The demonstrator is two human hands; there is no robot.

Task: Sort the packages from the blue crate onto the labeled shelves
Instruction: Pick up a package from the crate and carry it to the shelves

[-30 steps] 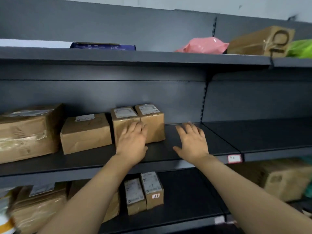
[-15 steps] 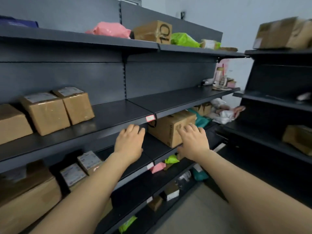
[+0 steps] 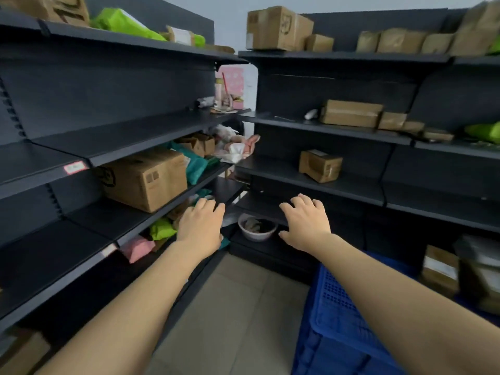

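Both arms reach forward into the corner between two dark shelf units. My left hand (image 3: 201,226) is palm down with fingers apart and holds nothing. My right hand (image 3: 304,221) hovers the same way, also holding nothing. The blue crate (image 3: 335,315) stands on the floor at the lower right, under my right forearm; its perforated wall shows, and cardboard packages (image 3: 439,269) lie in it at the right. A large cardboard box (image 3: 143,178) rests on the left unit's lower shelf. A small cardboard box (image 3: 320,165) sits on the right unit's middle shelf.
A pink-edged label (image 3: 75,167) is stuck on the left shelf's front edge. Green and pink soft parcels (image 3: 161,230) lie on the lowest left shelves. A white bowl (image 3: 257,227) sits in the corner near the floor. Several brown boxes line the upper right shelves. Tiled floor (image 3: 230,307) lies between the units.
The view has swung right, away from the shelf with the small labelled boxes, to the corner and the blue crate. Both hands left the shelf edge and now hover with nothing in them.
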